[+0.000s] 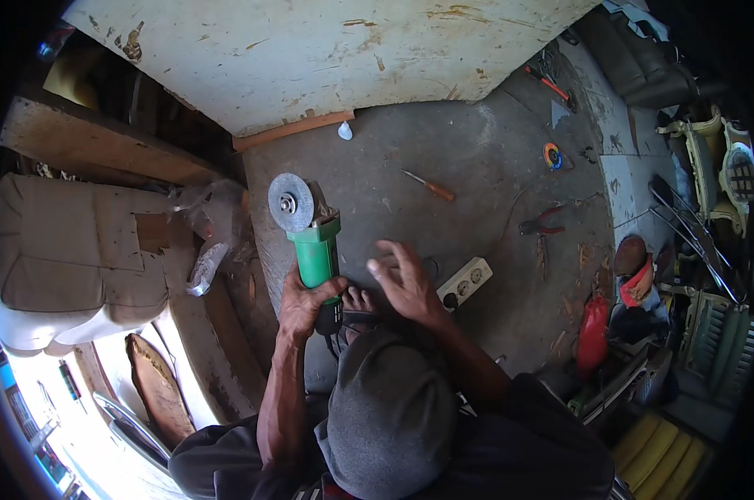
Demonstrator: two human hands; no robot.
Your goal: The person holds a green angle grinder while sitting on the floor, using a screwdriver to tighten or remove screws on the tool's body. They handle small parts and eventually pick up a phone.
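My left hand (300, 304) is wrapped round the lower body of a green angle grinder (316, 254), held upright with its head pointing away from me. A grey cutting disc (290, 202) sits on the grinder's head, facing up. The black cord end runs down from the tool beside my foot. To the right of the grinder, my right hand (408, 287) hovers with its fingers apart and nothing in it. Just beyond that hand lies a white power strip (474, 277) on the floor, with a black plug in its near socket.
On the concrete floor lie a screwdriver (429, 185), red-handled pliers (543, 223) and a round tape roll (553, 156). A worn white panel (327, 58) stands at the far side. A beige seat (77, 242) is on the left; a red bag (593, 333) lies right.
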